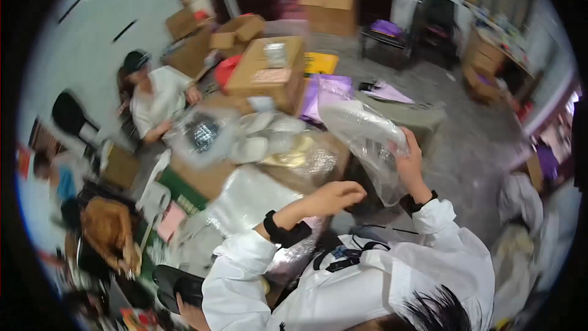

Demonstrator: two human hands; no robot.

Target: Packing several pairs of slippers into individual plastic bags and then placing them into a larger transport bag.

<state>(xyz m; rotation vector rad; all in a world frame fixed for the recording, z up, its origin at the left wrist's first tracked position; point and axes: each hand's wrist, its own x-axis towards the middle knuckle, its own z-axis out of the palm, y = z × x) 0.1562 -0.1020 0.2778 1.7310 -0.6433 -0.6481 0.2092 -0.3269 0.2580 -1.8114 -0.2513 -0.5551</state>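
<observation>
My right hand [409,154] is closed on the edge of a clear plastic bag [383,168], which hangs in front of me on the right. A whitish, long rounded thing [362,120] shows at the bag's upper part; its kind I cannot make out. To the left of the bag, my left hand [343,197] is in the air with nothing visible in it, its fingers stretched loosely toward the bag. Below that hand lies silvery clear plastic wrapping [257,199]. Pale slipper-like items [252,147] and a yellowish wrapped piece [295,153] rest on the table beyond.
A large cardboard box [269,73] stands on the table's far side, near purple bags [321,95]. Across the table sits a person in a white top [160,98]. At the lower left, another person [107,230] bends over. Chairs [435,27] and open cartons [331,6] stand behind.
</observation>
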